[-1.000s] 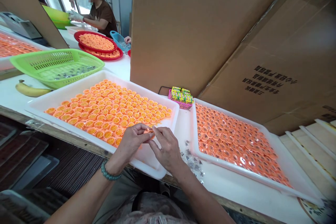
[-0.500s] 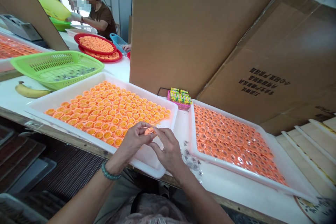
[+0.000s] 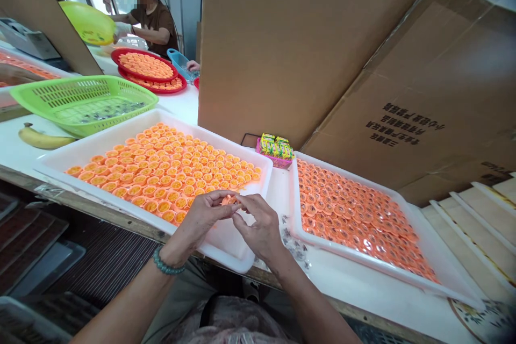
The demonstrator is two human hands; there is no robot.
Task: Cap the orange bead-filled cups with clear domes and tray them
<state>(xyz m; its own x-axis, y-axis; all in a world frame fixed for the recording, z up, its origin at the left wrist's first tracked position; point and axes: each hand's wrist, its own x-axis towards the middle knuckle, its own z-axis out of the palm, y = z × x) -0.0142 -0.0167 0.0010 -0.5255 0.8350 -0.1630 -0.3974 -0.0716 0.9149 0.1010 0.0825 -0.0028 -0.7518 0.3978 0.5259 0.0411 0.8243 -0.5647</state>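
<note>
Over the near right corner of a white tray, a small round orange piece is pinched in my left hand, which wears a beaded bracelet on the wrist. The fingertips of my right hand press on the same piece from the other side, partly hiding it. Rows of orange cup-like pieces with yellow-orange insides fill the tray's left and far part. To the right, a second white tray holds many orange pieces with dark centres. Small clear and dark bits lie between the trays.
A green basket with small dark bits stands back left, near a banana. Tall cardboard walls the far side. Against it sits a pink basket of yellow packets. Across the table, a person handles a yellow-green basin.
The orange piece has turned slightly between my fingers, and my right fingertips now cover more of it. Across the table, the person's basin has moved right and lower.
</note>
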